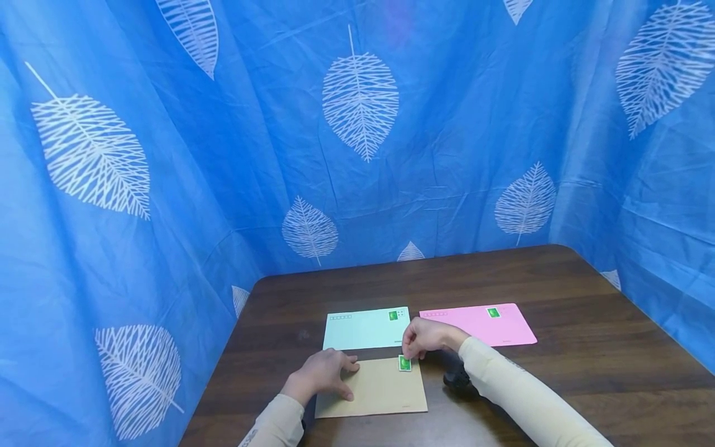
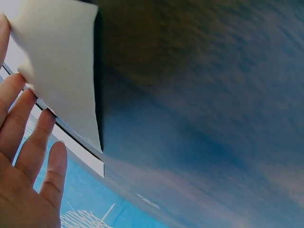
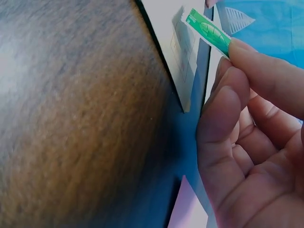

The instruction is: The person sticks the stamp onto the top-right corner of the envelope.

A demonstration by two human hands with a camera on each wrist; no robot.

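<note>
A tan envelope [image 1: 380, 391] lies near the front of the table. My left hand [image 1: 326, 374] rests on its left part, thumb and fingers spread; in the left wrist view the fingertips [image 2: 46, 116] lie along the envelope's [image 2: 61, 61] edge. Between thumb and fingertips, my right hand [image 1: 427, 337] pinches a green postage stamp [image 1: 404, 364] over the envelope's upper right corner. The right wrist view shows the stamp [image 3: 209, 29] tilted, its far edge raised off the envelope [image 3: 166, 33].
Behind the tan envelope lie a mint envelope [image 1: 357, 332] and, to its right, a pink envelope [image 1: 475, 323]. Each bears a green stamp [image 1: 393, 315] near its upper right corner. A blue leaf-print curtain [image 1: 447, 136] surrounds the wooden table [image 1: 603, 347].
</note>
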